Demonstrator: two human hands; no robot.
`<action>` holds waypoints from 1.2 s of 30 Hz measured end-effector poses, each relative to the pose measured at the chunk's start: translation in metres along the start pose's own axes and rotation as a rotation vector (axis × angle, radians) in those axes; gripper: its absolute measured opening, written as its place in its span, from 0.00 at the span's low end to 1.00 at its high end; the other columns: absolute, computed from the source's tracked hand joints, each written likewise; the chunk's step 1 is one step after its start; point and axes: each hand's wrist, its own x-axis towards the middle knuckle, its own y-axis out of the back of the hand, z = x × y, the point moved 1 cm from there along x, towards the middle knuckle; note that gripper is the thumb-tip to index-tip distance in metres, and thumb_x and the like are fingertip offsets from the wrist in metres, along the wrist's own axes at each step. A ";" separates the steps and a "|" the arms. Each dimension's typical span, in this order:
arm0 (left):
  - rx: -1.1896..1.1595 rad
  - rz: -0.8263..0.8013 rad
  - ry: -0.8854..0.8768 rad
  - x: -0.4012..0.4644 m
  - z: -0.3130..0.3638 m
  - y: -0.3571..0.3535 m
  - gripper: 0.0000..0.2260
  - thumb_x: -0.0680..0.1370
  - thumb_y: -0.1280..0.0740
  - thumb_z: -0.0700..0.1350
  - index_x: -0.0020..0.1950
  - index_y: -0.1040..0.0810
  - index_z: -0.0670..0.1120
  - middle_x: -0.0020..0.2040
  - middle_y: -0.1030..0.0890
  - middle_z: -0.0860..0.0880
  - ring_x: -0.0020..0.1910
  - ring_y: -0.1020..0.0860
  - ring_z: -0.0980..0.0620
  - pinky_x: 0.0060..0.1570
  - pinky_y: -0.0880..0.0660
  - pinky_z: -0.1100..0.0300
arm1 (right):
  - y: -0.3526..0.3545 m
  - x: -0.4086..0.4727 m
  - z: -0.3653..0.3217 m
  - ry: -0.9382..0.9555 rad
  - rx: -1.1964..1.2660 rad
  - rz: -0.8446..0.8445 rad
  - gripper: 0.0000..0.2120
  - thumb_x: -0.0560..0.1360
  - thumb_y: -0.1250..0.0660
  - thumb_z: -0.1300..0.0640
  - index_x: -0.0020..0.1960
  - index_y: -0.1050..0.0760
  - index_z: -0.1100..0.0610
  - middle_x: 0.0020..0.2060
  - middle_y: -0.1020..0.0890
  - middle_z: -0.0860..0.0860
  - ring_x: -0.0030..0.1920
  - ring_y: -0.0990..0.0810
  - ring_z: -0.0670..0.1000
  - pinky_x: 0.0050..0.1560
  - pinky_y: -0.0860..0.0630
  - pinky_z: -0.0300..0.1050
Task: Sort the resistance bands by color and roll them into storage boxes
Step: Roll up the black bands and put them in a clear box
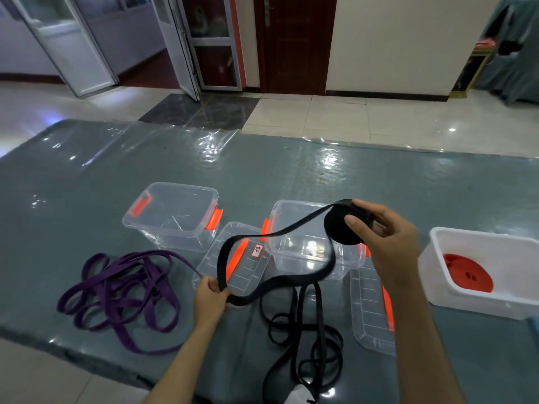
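My right hand (385, 237) grips a rolled-up coil of black band (339, 228) above the middle clear box (291, 243). A loose loop of the same black band (291, 279) runs from the coil down to my left hand (210, 298), which pinches it near the table. More black band (306, 339) lies tangled by the front edge. A pile of purple bands (122, 293) lies loose at the left. A rolled red band (466, 274) sits in the white box (484, 301) at the right.
An empty clear box (172, 231) with orange latches stands at the back left. Two clear lids (248, 266) (370, 316) lie flat by the middle box. The table (262, 170) has a glossy grey-green cover; its front edge is close to me.
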 end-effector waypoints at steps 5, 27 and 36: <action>0.059 -0.054 0.047 -0.007 -0.014 0.000 0.13 0.76 0.27 0.32 0.42 0.30 0.43 0.36 0.20 0.40 0.32 0.19 0.42 0.35 0.22 0.48 | 0.000 -0.003 -0.008 0.026 0.005 0.000 0.15 0.73 0.20 0.55 0.58 0.14 0.43 0.54 0.11 0.50 0.55 0.12 0.53 0.56 0.16 0.42; -0.164 -0.719 -0.736 -0.108 0.196 -0.008 0.18 0.80 0.27 0.55 0.69 0.20 0.54 0.65 0.17 0.56 0.68 0.20 0.53 0.69 0.25 0.59 | 0.000 -0.050 -0.019 -0.062 -0.031 -0.220 0.22 0.74 0.22 0.58 0.65 0.18 0.43 0.56 0.13 0.48 0.58 0.13 0.51 0.53 0.15 0.43; -0.268 -0.812 -0.679 -0.110 0.223 -0.015 0.13 0.72 0.18 0.39 0.53 0.14 0.50 0.52 0.12 0.50 0.53 0.13 0.48 0.56 0.17 0.55 | 0.006 -0.038 -0.023 -0.096 -0.039 -0.199 0.17 0.73 0.21 0.53 0.60 0.16 0.54 0.57 0.13 0.52 0.61 0.15 0.55 0.63 0.19 0.48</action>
